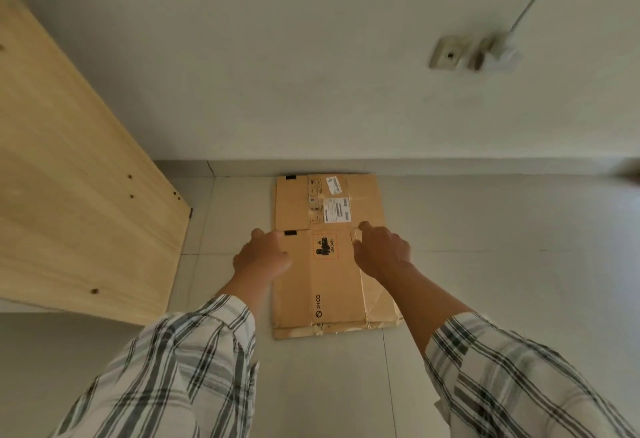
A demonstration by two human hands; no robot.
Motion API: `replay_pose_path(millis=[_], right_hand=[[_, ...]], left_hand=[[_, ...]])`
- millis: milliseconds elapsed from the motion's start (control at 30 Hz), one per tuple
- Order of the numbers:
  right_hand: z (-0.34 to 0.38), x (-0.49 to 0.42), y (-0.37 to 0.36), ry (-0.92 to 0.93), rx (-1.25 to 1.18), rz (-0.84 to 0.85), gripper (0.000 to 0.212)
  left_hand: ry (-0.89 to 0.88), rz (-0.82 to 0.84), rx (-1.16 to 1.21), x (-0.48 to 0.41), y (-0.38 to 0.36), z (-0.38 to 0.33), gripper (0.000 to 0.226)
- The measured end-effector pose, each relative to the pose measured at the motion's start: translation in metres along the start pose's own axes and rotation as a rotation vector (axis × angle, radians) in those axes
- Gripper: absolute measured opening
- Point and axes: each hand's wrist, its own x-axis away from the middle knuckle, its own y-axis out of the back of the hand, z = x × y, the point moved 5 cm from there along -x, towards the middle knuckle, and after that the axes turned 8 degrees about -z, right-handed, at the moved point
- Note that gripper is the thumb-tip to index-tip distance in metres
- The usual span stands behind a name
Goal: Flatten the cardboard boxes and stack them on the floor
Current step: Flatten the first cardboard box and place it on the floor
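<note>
Checked sleeves fill the bottom of the frame, and from them two bare arms reach up toward the centre, where a flattened cardboard box lies on the grey tiled floor, its far end close to the white wall. Left hand and right hand rest apart on the two side edges of the box, fingers curled, but whether they clamp the cardboard I cannot tell. At left stands a light wooden panel.
</note>
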Motion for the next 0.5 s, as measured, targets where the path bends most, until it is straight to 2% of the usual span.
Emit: replay_pose_path(millis=[100, 267, 500], right_hand=[[0.046, 0.018, 0.117, 0.039, 0.012, -0.081, 0.025], [0.138, 0.038, 0.302, 0.136, 0.031, -0.220, 0.026], [0.286, 0.085, 0.493, 0.276, 0.010, -0.440, 0.032]], left_hand=[[-0.023, -0.084, 0.046, 0.045, 0.119, -0.022, 0.051], [-0.047, -0.248, 0.117, 0.103, 0.309, -0.033, 0.033], [-0.074, -0.501, 0.191, 0.170, 0.532, 0.012, 0.030]])
